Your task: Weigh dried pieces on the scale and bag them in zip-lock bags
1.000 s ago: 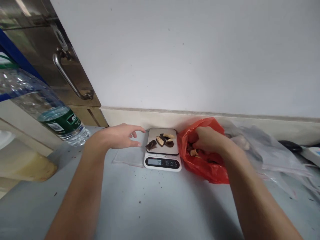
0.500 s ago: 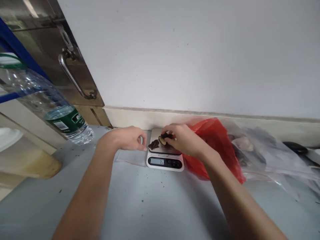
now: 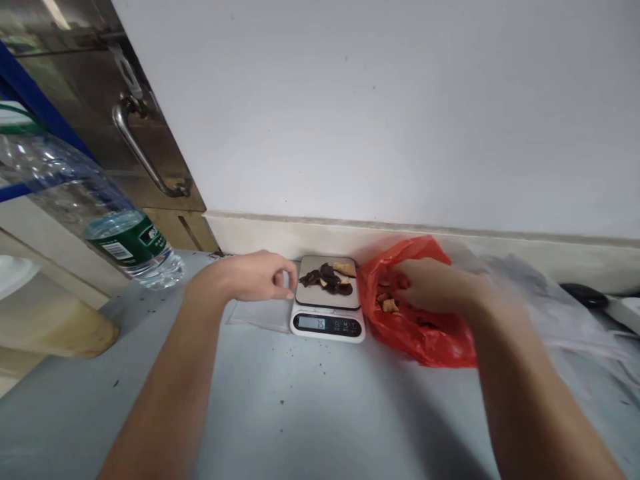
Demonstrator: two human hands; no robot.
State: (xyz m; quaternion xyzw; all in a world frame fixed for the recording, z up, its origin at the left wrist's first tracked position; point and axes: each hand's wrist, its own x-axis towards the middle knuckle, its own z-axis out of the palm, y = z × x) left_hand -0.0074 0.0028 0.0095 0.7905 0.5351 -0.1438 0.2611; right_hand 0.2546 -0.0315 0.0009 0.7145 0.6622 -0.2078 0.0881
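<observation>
1. Since the frame half a second ago, my right hand (image 3: 423, 283) has moved off the scale (image 3: 327, 336) and into the mouth of the red plastic bag (image 3: 410, 345); my left hand (image 3: 257, 277) has hardly shifted.
2. Ahead of me rises the pale wall (image 3: 370, 120), and beneath my forearms spreads the grey-blue tabletop (image 3: 240, 413), specked with dark crumbs.
3. At my far left, a clear water bottle (image 3: 125, 240) with a green label slants across the view, partly filled.
4. Just right of the scale, the red plastic bag lies open, crumpled and shiny, with tan and brown chunks (image 3: 389, 305) showing inside.
5. My right fingers are sunk in that bag; I cannot tell whether they have closed on anything.
6. My left fingers curl toward the thumb by the scale's left edge, tips close together; whether they meet, I cannot tell.
7. Between my hands sits the white scale, with a square beige plate and a black front panel.
8. Shrivelled pieces (image 3: 330, 281) lie loosely heaped on that plate: mostly dark brown, wrinkled and curled, some edged in cream, one tan piece toward the back right.
9. On the display (image 3: 313, 323) I read a 7 and a 5; any decimal point is too small to make out.
</observation>
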